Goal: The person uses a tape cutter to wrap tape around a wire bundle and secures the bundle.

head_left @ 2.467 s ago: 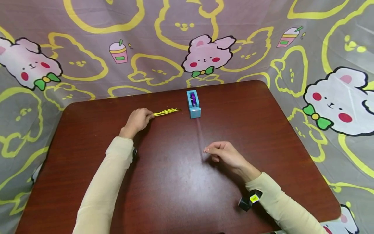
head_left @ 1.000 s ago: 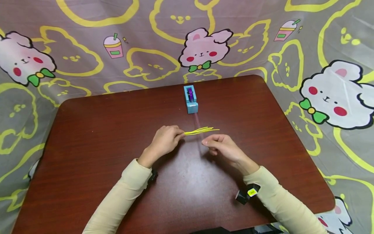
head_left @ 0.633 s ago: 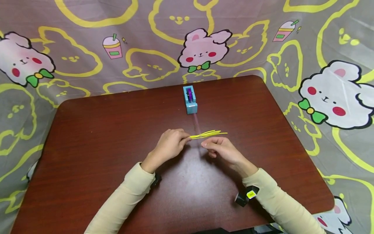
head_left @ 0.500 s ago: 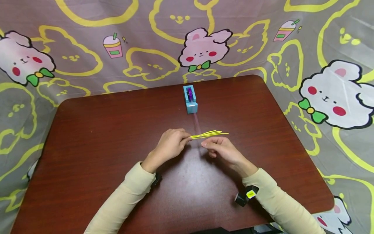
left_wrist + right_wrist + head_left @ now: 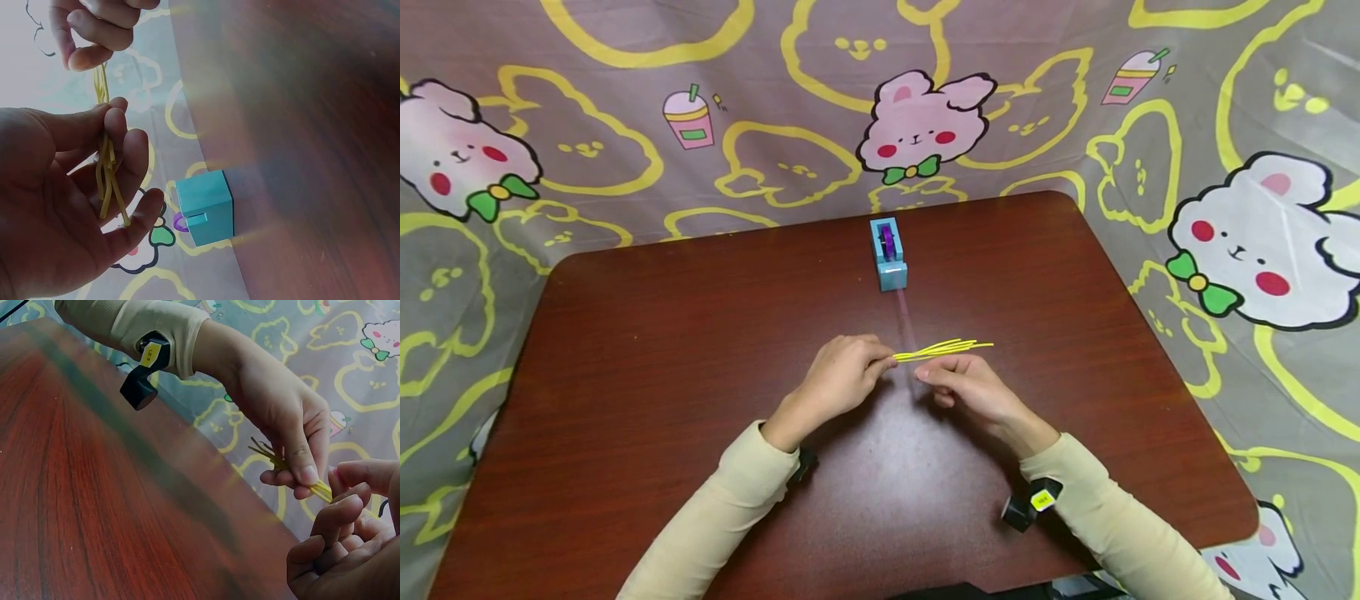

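Note:
My left hand pinches a bundle of thin yellow strands near one end; the rest points right. In the left wrist view the strands pass between thumb and fingers, their loose ends over the palm. A clear tape strip runs from the blue tape dispenser toward my right hand, whose thumb and forefinger pinch its free end. The bundle crosses the strip in the head view, just beyond the right fingertips. Whether strands and tape touch, I cannot tell.
The dispenser with its purple tape roll stands near the far edge of the brown table. Patterned cloth hangs behind and at both sides. A black camera sits at the right wrist.
From the far left, my left hand has brought the yellow bundle right and nearer, across the tape line. The right hand keeps its pinch on the tape, having shifted only slightly.

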### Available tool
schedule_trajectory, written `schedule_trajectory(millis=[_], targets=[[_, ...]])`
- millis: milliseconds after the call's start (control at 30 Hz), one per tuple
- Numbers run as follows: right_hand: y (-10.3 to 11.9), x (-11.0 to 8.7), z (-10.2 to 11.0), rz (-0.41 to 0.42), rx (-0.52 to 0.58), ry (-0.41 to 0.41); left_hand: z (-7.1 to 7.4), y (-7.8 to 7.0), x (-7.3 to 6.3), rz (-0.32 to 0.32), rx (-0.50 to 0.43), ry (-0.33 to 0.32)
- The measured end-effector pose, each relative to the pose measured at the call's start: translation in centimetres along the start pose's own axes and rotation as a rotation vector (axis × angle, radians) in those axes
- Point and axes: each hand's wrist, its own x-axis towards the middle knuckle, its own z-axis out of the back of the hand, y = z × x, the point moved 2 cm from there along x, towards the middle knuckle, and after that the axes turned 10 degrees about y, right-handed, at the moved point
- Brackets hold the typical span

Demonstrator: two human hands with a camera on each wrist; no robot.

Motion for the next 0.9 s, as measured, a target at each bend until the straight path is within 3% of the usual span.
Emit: schedule_trajectory(millis=[900], targets=[[-1.01,0.76,0.55,0.035,0.009,0.02,-0.01,0.07,-0.17,-0.011,-0.116,0.093]])
